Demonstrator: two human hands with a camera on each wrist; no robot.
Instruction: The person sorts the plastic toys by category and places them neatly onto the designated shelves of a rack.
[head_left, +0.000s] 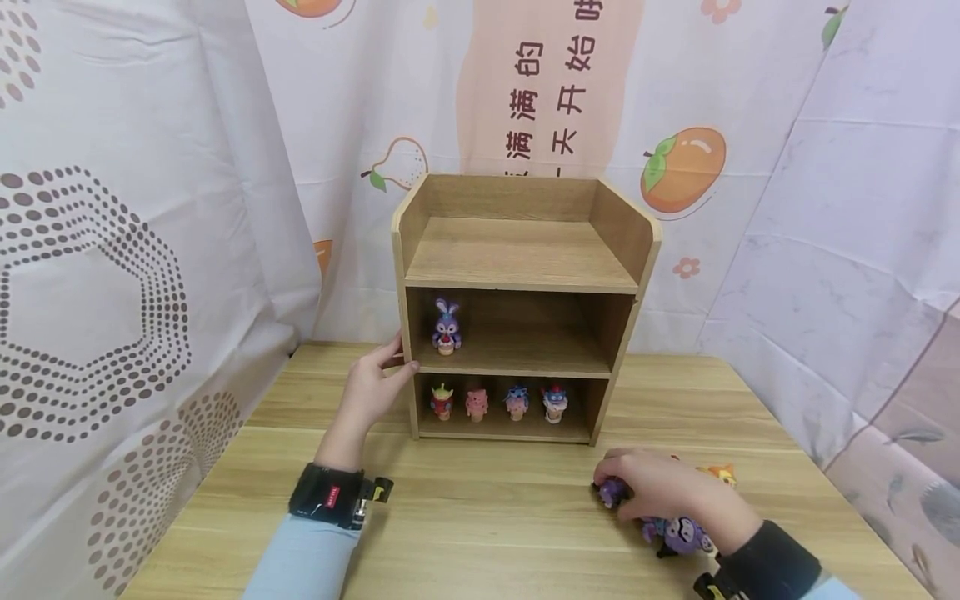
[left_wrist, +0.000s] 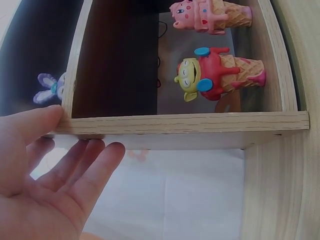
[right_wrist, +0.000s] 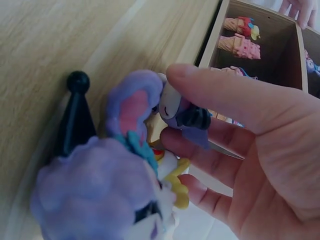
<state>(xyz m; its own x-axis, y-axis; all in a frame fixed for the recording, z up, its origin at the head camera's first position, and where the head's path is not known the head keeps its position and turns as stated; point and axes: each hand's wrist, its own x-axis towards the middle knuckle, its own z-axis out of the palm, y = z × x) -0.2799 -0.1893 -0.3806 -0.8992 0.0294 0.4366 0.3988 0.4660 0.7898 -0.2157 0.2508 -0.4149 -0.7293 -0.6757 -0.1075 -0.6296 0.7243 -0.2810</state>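
Observation:
My left hand (head_left: 378, 387) is at the left side of a small wooden shelf (head_left: 517, 250). In the left wrist view its thumb lies on the front edge and the other fingers are against the outer side panel. Low over the table at right, my right hand (head_left: 660, 487) pinches a small purple figurine (head_left: 612, 492) between thumb and fingers; in the right wrist view a dark part of this figurine (right_wrist: 172, 107) shows. Right beside that hand is a larger purple figurine (head_left: 682, 533) with a black cone-shaped tip, close to the right wrist camera.
A purple rabbit figurine (head_left: 446, 327) stands at the left of the middle compartment. Several ice-cream-cone figurines, among them a red-and-green one (head_left: 442, 402) and a pink one (head_left: 476, 404), line the bottom compartment. An orange figurine (head_left: 722, 474) is partly behind the right hand. Printed curtains (head_left: 360, 83) hang behind the table (head_left: 465, 517).

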